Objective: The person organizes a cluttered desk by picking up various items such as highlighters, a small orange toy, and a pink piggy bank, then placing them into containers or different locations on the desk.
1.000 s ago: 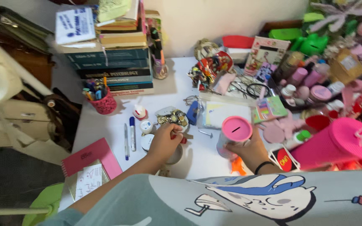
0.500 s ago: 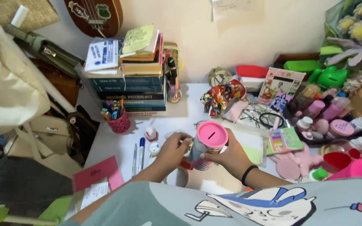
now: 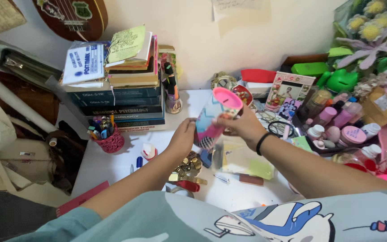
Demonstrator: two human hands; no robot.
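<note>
Hands are both raised over the white desk (image 3: 113, 166), with a cylindrical coin bank (image 3: 213, 118) held between them. Bank is tilted, pink slotted lid up and to the right, patterned pink-and-blue body slanting down-left. Right hand (image 3: 242, 125) is wrapped around the upper body just under the lid, fingers closed on it; a black band is worn at that wrist. Left hand (image 3: 182, 136) is pressed against the lower end of the bank, fingers curled; whether anything else is pinched in it cannot be told.

Directly below the bank, a pile of gold coins (image 3: 190, 165) lies on the desk, with a red-strapped watch (image 3: 188, 183) just beside it.

Packaging and labels by position:
- Back left: book stack (image 3: 122, 96), dark blue spines with printed titles, a white-and-blue printed booklet (image 3: 83, 62) and a yellow-green booklet (image 3: 127, 42) lying on top.
- Front of the stack: pink mesh pen cup (image 3: 108, 136), full of pens.
- Back wall: paper note (image 3: 238, 11) stuck up, pale, rectangular.
- Right of the bank: photo card (image 3: 290, 89), white frame, leaned upright.
- Far right: cluster of pink-capped bottles and jars (image 3: 341, 123); tan box (image 3: 381, 105) with a white label behind them.
- Under the right forearm: clear plastic sleeve (image 3: 242, 161) holding yellow paper.
- Lower left edge: pink notebook (image 3: 79, 199), only partly visible.
</note>
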